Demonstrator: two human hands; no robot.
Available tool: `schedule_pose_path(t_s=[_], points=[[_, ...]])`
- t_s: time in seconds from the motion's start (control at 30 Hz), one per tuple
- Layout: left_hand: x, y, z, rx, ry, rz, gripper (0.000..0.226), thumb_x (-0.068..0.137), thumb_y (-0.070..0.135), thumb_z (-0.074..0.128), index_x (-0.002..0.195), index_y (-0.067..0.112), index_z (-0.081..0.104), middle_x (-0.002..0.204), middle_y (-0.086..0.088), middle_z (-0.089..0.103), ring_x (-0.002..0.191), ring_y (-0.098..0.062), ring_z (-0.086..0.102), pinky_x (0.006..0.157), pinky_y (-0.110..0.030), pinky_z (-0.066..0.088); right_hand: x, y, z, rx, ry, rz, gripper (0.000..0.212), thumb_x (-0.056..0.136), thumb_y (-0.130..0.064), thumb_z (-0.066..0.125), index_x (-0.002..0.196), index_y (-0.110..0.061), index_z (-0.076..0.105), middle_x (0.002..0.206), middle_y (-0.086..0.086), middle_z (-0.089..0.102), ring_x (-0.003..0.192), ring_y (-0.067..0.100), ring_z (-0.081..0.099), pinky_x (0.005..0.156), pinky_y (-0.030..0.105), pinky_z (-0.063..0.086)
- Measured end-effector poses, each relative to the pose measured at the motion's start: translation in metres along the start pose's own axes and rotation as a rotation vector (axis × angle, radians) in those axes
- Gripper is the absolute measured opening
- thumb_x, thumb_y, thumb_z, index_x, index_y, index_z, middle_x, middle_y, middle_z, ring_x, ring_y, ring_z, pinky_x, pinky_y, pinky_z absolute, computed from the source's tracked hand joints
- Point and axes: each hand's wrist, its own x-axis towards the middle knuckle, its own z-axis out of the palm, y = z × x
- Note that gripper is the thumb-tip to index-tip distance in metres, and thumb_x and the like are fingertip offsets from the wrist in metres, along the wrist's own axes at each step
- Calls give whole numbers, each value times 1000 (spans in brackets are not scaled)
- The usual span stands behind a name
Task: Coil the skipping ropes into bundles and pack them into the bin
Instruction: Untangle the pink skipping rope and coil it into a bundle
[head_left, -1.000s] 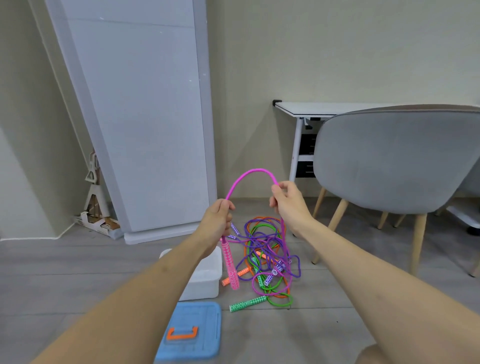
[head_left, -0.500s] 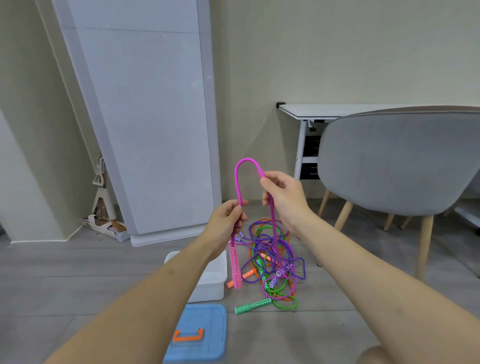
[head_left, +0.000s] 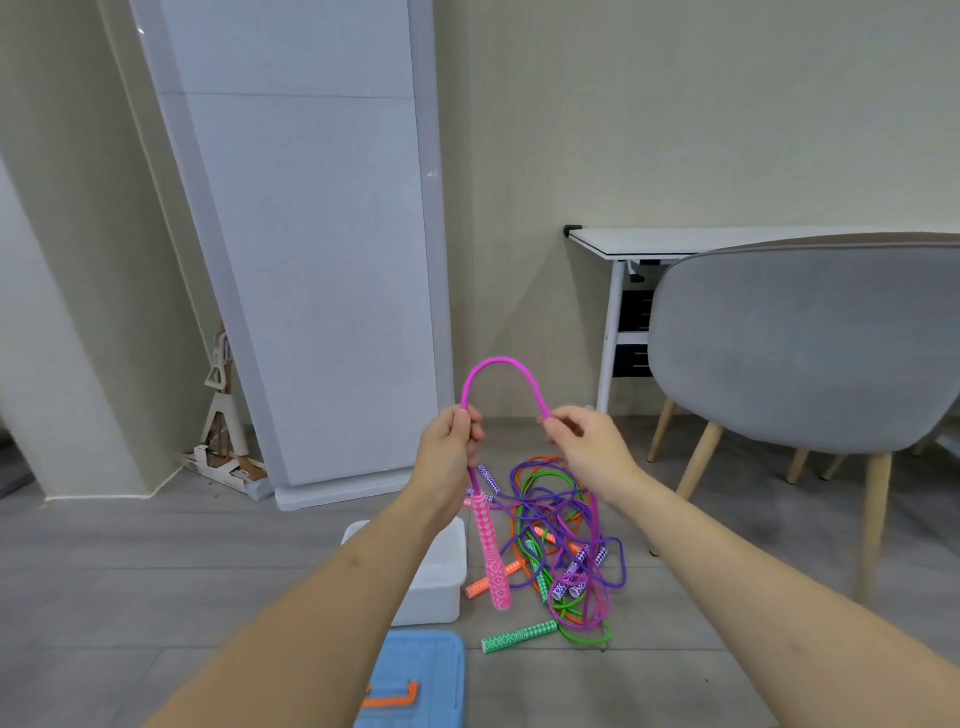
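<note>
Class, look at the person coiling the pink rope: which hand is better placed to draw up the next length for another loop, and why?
Probably the right hand: it pinches the pink rope on the side trailing down to the tangled pile. The left hand grips just above the hanging pink handle, anchoring the coil.

Walls: plain beige, evenly lit, with no visible windows. Floor (head_left: 130, 571): grey wood-look planks running left to right. Landmark: a tall pale grey panel (head_left: 311, 234) with a lighter border, leaning against the wall, its base on the floor. Left of the panel, a beige wall column (head_left: 62, 260) projects into the room; between column and panel, a small off-white folded frame (head_left: 221, 410) stands over flattened cardboard (head_left: 228, 470). Right of the panel, a white desk (head_left: 675, 241) with a dark edge and a white leg stands against the wall. In front of the desk, a grey upholstered chair (head_left: 800, 343) rests on tapered wooden legs.
</note>
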Motion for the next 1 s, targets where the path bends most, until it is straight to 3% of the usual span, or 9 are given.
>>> schedule_pose_path(t_s=[0.07, 0.17, 0.23, 0.47, 0.7, 0.77, 0.83, 0.9, 1.0], points=[[2, 4, -5, -85, 23, -25, 32, 110, 9, 30, 88, 10, 53, 67, 1, 45, 48, -6, 28, 47, -20, 24, -2, 24, -6, -24, -24, 70, 19, 99, -17, 61, 85, -11, 73, 65, -6, 62, 54, 0, 49, 58, 24, 41], [6, 7, -13, -189, 41, -56, 32, 110, 8, 29, 88, 9, 53, 69, -1, 46, 49, -7, 35, 48, -18, 33, -8, 56, -17, -66, -57, 164, 23, 97, -33, 65, 82, -18, 75, 67, 1, 66, 57, 8, 53, 63, 32, 46], [8, 7, -18, -250, 45, -100, 31, 109, 6, 31, 92, 6, 57, 73, -4, 55, 57, -10, 45, 54, -19, 43, -13, 68, -22, -84, -76, 198, 28, 97, -39, 65, 80, -20, 75, 67, 8, 64, 54, 7, 47, 57, 27, 41], [3, 3, -25, -212, -133, -241, 28, 109, 11, 38, 116, 0, 62, 81, -5, 63, 64, -12, 46, 59, -22, 41, 1, 45, -16, 6, 21, 224, 22, 100, -15, 56, 89, -12, 74, 65, -1, 60, 50, 7, 46, 52, 23, 35], [-3, 1, -20, -212, -192, -310, 27, 108, 5, 37, 121, -5, 58, 102, -15, 74, 85, -19, 72, 74, -25, 58, 0, 32, -4, 186, 36, 260, 22, 101, -13, 55, 94, -11, 75, 67, 3, 57, 54, 14, 45, 48, 26, 35], [-3, 0, -17, -188, -183, -317, 28, 107, 1, 35, 122, -4, 58, 99, -13, 73, 78, -16, 67, 70, -23, 55, 1, 29, -1, 263, 20, 271, 22, 102, -9, 53, 100, -7, 75, 67, 4, 57, 48, 12, 41, 46, 25, 33], [-3, -1, -14, -170, -162, -311, 28, 108, 1, 32, 121, -3, 56, 86, -7, 65, 64, -10, 49, 59, -21, 43, 2, 28, -2, 285, -9, 268, 24, 102, -5, 50, 104, -6, 74, 69, 4, 58, 52, 13, 43, 48, 24, 34], [-1, 0, -10, -188, -129, -279, 25, 109, 5, 31, 113, 0, 56, 79, -5, 52, 58, -9, 35, 52, -20, 33, 0, 31, -4, 240, -52, 246, 25, 102, -5, 49, 107, -9, 73, 72, 4, 60, 58, 13, 46, 50, 23, 38], [2, 8, -10, -262, -45, -208, 26, 109, 8, 31, 100, 6, 55, 70, -1, 46, 51, -8, 29, 48, -19, 27, -7, 48, -12, 142, -71, 234, 18, 102, -9, 53, 102, -10, 72, 70, 3, 62, 59, 17, 48, 50, 26, 40]])
